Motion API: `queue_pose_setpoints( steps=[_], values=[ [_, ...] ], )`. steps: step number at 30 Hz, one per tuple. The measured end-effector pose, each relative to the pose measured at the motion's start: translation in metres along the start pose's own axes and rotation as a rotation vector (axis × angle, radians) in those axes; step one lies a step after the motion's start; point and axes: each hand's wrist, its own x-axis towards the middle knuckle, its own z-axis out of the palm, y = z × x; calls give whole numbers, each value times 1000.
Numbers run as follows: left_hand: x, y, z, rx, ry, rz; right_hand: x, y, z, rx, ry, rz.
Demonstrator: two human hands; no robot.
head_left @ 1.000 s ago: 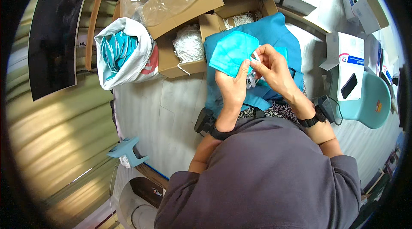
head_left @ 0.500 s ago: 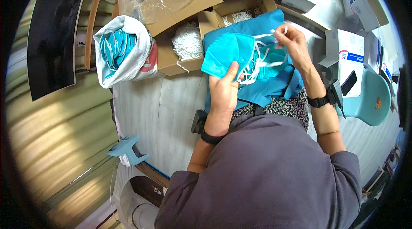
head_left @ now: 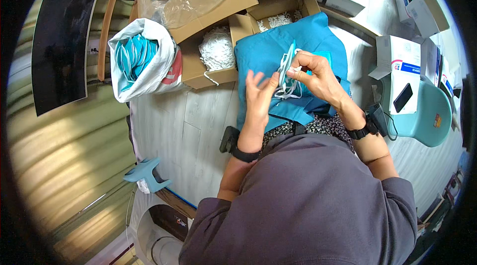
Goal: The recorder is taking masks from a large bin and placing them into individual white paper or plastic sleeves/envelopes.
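Over my lap, a turquoise face mask (head_left: 284,68) stands edge-on, with white ear loops (head_left: 289,91) bunched below it. My right hand (head_left: 318,77) is closed, thumb and fingers pinching the mask at its right side near the loops. My left hand (head_left: 260,95) is open on the left of the mask; its fingers are spread and smeared by motion, and the thumb lies at the mask's edge. Another turquoise piece (head_left: 324,57) shows behind my right hand, partly hidden. Beneath everything, a blue cloth (head_left: 263,44) covers my lap.
At left stands a white sack (head_left: 171,73) with turquoise masks (head_left: 136,56) inside. Ahead, an open cardboard box (head_left: 206,80) holds a bundle of white loops (head_left: 216,48). On the right, a phone (head_left: 403,97) lies on a white carton (head_left: 397,56) by a turquoise chair (head_left: 435,116).
The mask has turned from facing up to edge-on. My right hand has come left and down onto it, while my left hand has loosened its grip and spread its fingers.
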Motion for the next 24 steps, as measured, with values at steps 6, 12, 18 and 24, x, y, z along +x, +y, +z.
queue_pose_setpoints(
  steps=[6, 12, 18, 24],
  values=[
    [-17, 19, 3, 680, -222, 716, 0, 1, 2, 170, -119, 186],
    [-20, 17, 7, 570, -287, 545, 15, 21, -7, -311, 93, -171],
    [-18, 21, 15, 476, -253, 464, 26, 52, -9, -370, 446, -108],
    [-21, 23, -9, 147, -264, 244, 21, 50, -77, -310, 492, 57]
  ],
)
